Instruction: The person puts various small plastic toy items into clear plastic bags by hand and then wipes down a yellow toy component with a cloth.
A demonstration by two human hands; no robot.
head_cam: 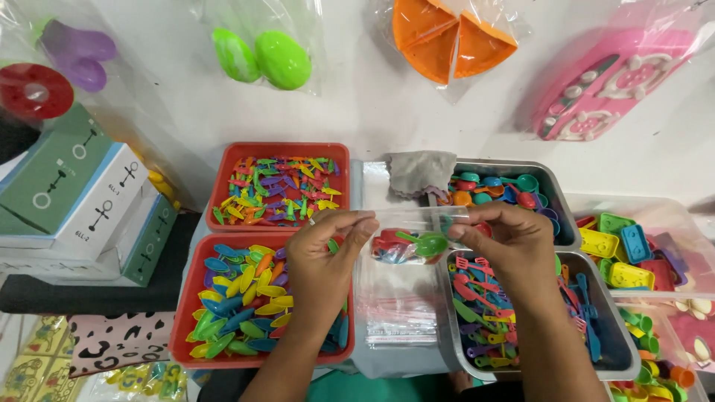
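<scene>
Left hand: we saw the left hand pinching one end of a small clear bag between thumb and fingertips, above the near red tray.
Right hand: the right hand gripped the bag's other end, fingers closed on the plastic, over the near steel tray.
Bag: it hung stretched between both hands, holding a green toy spoon and red pieces.
Beneath: a stack of clear bags lay on the table between the trays.
Far side: a red tray of coloured toy cutlery and a grey cloth sat towards the table's far edge.
</scene>
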